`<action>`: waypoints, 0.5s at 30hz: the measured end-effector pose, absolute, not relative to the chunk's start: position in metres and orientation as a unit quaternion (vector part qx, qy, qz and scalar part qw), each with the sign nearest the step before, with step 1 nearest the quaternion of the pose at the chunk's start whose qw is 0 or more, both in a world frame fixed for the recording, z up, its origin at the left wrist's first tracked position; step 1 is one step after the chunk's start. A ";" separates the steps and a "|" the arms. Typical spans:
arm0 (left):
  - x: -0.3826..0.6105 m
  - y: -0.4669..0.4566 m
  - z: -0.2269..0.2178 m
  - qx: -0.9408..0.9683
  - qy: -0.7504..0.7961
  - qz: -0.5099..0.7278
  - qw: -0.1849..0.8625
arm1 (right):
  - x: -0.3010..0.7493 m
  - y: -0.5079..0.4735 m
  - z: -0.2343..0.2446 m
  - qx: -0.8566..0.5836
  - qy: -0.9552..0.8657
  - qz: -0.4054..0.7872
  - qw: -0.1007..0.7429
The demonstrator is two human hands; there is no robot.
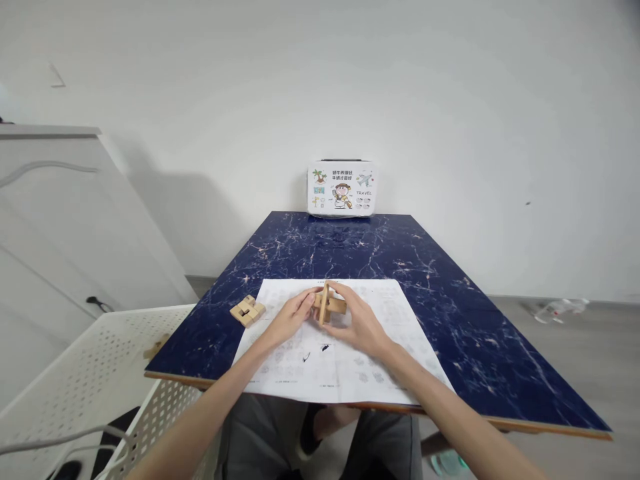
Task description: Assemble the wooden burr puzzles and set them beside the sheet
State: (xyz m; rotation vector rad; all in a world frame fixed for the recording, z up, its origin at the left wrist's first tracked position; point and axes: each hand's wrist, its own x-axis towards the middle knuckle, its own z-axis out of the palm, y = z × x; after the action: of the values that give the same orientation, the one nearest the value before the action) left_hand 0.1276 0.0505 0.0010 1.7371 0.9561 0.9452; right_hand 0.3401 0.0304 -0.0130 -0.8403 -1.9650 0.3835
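Both of my hands hold a wooden interlocking puzzle (336, 305) above the printed sheet (290, 363). My left hand (293, 315) pinches its left end, the fingertips partly hidden behind the wood. With thumb and fingers, my right hand (361, 321) grips an upright flat piece by its top and bottom edges. Another block of the piece sticks out to the right, toward my right palm. Left of the sheet, a few notched wooden pieces (249, 311) lie together on the blue marbled table (300, 250).
A white printed case (341, 189) stands at the table's far edge against the wall. Below left is a white perforated basket (167, 413) with cables and a wooden piece inside. A white cabinet (60, 220) stands at left. Clear plastic (560, 309) lies on the floor at right.
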 end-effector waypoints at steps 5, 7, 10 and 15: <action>0.129 0.050 0.007 0.710 0.386 0.375 0.454 | 0.339 0.032 -0.012 -0.334 -0.801 0.155 0.472; 0.130 0.050 0.010 0.707 0.380 0.385 0.456 | 0.340 0.033 -0.012 -0.335 -0.796 0.152 0.480; 0.130 0.051 0.011 0.692 0.378 0.401 0.466 | 0.342 0.033 -0.012 -0.337 -0.790 0.148 0.491; 0.128 0.053 0.009 0.687 0.371 0.398 0.482 | 0.346 0.032 -0.010 -0.337 -0.792 0.157 0.485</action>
State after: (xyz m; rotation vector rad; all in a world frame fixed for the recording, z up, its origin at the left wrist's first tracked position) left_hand 0.1279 0.0530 0.0086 1.6735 0.9042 0.9702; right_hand 0.3455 0.0323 -0.0103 -0.8203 -1.9278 0.3823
